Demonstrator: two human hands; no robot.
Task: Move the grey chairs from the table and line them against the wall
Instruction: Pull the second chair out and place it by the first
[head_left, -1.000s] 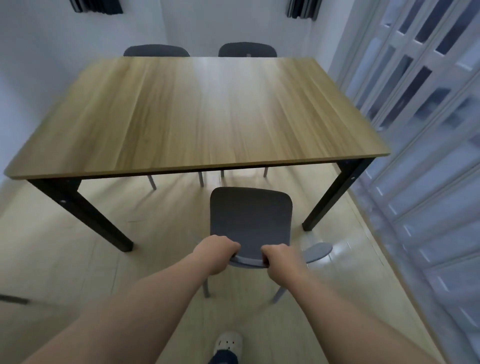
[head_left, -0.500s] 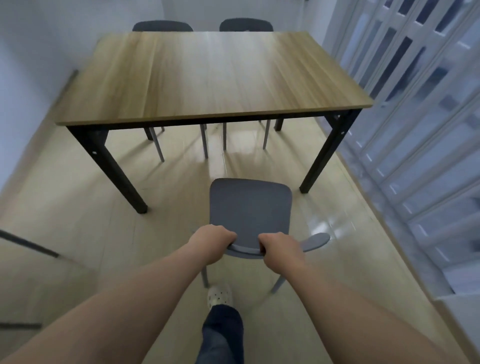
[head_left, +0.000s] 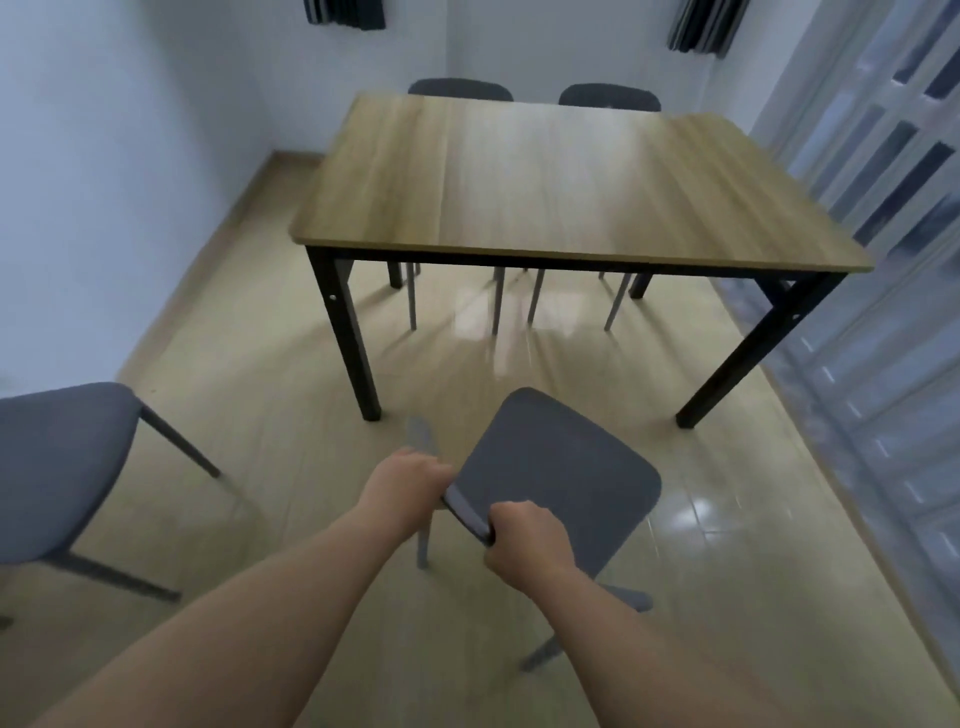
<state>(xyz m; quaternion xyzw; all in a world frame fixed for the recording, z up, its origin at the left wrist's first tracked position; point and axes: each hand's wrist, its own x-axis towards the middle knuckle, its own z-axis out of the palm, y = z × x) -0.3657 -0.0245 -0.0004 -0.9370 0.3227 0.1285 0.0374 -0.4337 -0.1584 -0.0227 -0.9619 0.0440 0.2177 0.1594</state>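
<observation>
A grey chair (head_left: 556, 467) stands on the floor in front of the wooden table (head_left: 561, 182), turned at an angle with its seat pointing up and right. My left hand (head_left: 410, 480) grips the left end of its backrest top. My right hand (head_left: 524, 543) grips the right end of the same backrest. Another grey chair (head_left: 57, 462) stands at the left edge, near the white wall (head_left: 114, 156). Two more grey chairs (head_left: 460, 88) (head_left: 609, 97) sit tucked in at the table's far side; only their backrest tops and legs show.
The table has black legs (head_left: 353, 343). A white folding door with glass panes (head_left: 893, 218) runs along the right side. Pale wood-look floor (head_left: 270, 395) lies between the table and the left wall.
The chair in my hands has come farther back from the table and swung to an angle. My view has shifted right and back, bringing the chair at the left into sight.
</observation>
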